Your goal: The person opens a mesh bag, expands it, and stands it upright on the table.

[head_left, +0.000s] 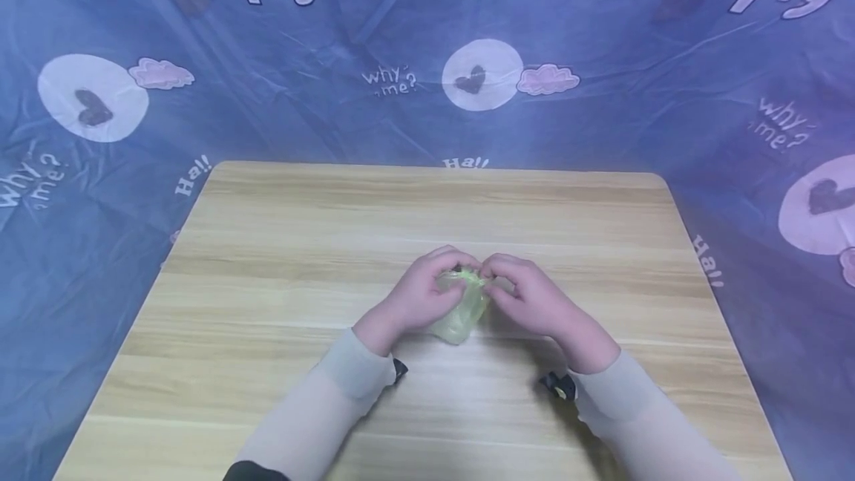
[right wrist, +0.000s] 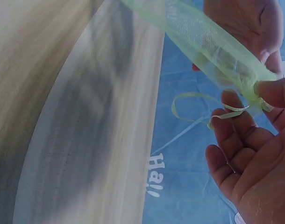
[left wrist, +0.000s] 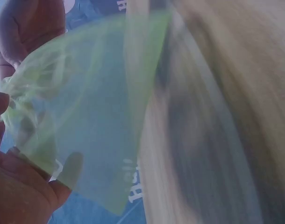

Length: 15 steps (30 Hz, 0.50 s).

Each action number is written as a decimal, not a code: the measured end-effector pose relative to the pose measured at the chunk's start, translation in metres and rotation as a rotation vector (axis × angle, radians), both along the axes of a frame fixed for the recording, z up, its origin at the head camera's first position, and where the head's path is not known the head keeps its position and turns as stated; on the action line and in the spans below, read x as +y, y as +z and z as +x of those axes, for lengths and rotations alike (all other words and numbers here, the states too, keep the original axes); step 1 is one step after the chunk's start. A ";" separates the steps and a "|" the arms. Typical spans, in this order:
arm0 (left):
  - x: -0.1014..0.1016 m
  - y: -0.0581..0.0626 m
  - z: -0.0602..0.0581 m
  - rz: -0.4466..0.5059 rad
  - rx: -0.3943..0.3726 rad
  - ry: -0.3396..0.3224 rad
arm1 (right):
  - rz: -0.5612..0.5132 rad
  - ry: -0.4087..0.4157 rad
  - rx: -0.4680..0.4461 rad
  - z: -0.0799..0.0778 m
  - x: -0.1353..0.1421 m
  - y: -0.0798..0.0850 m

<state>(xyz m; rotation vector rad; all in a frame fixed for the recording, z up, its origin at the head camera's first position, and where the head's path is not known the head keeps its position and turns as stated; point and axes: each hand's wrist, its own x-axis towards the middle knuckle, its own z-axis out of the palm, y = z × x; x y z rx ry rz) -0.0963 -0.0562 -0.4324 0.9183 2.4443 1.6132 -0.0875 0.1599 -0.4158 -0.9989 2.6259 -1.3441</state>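
A sheer pale-green drawstring pouch [head_left: 457, 324] hangs between the two hands, above the table. Its neck is gathered at the top, and its wide lower part [left wrist: 105, 116] drops down, see-through. On one side my left hand [head_left: 430, 292] holds the pouch near its neck; one of its digits shows through the mesh in the left wrist view. My right hand [head_left: 531, 294] pinches the gathered neck between thumb and fingers. A thin green cord loop [right wrist: 175, 109] sticks out by the right fingertips [right wrist: 222, 119]. Whether the pouch contains anything I cannot tell.
The wood-grain table [head_left: 300, 228] lies under both forearms, with rounded far corners. Behind and beside it hangs a blue printed cloth [head_left: 334, 21]. Small black devices [head_left: 559, 385] sit at the wrists below light sleeves [head_left: 320, 399].
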 end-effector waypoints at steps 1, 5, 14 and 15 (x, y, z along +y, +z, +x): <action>0.000 0.001 0.000 -0.006 0.006 -0.013 | 0.004 -0.003 -0.005 0.000 0.000 0.000; 0.000 0.001 0.001 -0.053 -0.006 -0.048 | 0.010 -0.010 -0.043 0.000 -0.001 0.002; 0.002 0.002 0.005 -0.160 -0.017 -0.092 | 0.014 -0.043 -0.119 0.003 -0.001 0.003; 0.002 0.002 0.005 -0.154 -0.021 -0.089 | 0.013 -0.042 -0.124 0.003 0.000 0.002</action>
